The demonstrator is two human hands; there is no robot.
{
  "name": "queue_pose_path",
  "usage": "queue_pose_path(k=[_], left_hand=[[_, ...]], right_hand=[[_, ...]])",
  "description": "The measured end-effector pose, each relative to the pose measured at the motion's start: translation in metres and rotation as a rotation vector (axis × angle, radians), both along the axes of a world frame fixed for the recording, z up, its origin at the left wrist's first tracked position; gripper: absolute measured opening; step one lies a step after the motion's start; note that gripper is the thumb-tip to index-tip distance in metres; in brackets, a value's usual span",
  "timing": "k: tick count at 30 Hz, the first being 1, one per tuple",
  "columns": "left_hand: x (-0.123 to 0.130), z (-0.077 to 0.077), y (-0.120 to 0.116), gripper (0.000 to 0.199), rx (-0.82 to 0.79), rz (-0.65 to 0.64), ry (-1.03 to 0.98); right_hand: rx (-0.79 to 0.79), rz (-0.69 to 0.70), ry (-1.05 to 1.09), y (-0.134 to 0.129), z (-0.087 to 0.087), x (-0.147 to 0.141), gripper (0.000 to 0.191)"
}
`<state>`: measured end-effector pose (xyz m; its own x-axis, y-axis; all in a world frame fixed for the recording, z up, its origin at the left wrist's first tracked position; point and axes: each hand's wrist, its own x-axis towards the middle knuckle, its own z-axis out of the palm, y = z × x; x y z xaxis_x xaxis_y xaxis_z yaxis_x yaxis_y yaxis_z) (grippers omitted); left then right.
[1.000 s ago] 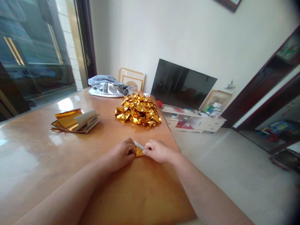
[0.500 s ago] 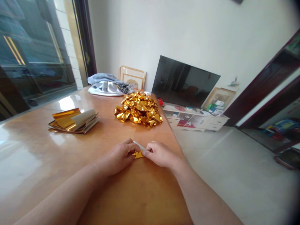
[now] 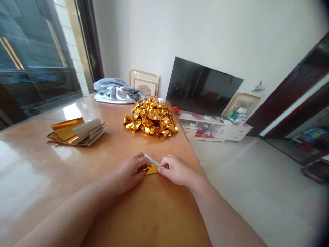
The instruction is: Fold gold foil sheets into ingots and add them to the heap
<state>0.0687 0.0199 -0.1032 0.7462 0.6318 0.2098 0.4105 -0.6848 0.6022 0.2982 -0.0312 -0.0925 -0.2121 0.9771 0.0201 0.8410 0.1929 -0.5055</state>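
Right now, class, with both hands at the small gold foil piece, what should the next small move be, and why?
Probably press that fold flat: the left hand and right hand hold the small gold foil piece on the wooden table, while its white strip stands up between them.

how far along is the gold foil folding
A good amount looks done: a large heap of folded gold foil pieces sits on the table. In hand is one small gold foil piece, pinched between the left hand and right hand. Left is a stack of gold foil sheets, top sheet curled back; its count is hard to tell.
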Motion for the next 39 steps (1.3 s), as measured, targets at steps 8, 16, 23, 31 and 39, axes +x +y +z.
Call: queue_pose_path(k=[8, 16, 23, 31, 39], left_hand=[[0.000, 0.010, -0.004, 0.016, -0.049, 0.022, 0.008], [-0.002, 0.014, -0.002, 0.021, -0.078, -0.035, 0.007], [-0.001, 0.009, -0.002, 0.013, -0.053, 0.027, 0.019], [-0.003, 0.008, -0.002, 0.030, -0.017, -0.071, 0.013], [-0.001, 0.006, -0.002, 0.034, 0.005, -0.066, 0.053]], right_hand=[[-0.019, -0.022, -0.013, -0.001, 0.001, -0.003, 0.015], [-0.029, -0.041, -0.040, -0.001, 0.002, -0.004, 0.018], [-0.047, -0.071, -0.052, -0.002, 0.005, -0.007, 0.014], [-0.053, -0.057, -0.047, -0.001, 0.004, -0.007, 0.012], [-0.036, -0.044, -0.017, -0.003, 0.004, -0.006, 0.012]])
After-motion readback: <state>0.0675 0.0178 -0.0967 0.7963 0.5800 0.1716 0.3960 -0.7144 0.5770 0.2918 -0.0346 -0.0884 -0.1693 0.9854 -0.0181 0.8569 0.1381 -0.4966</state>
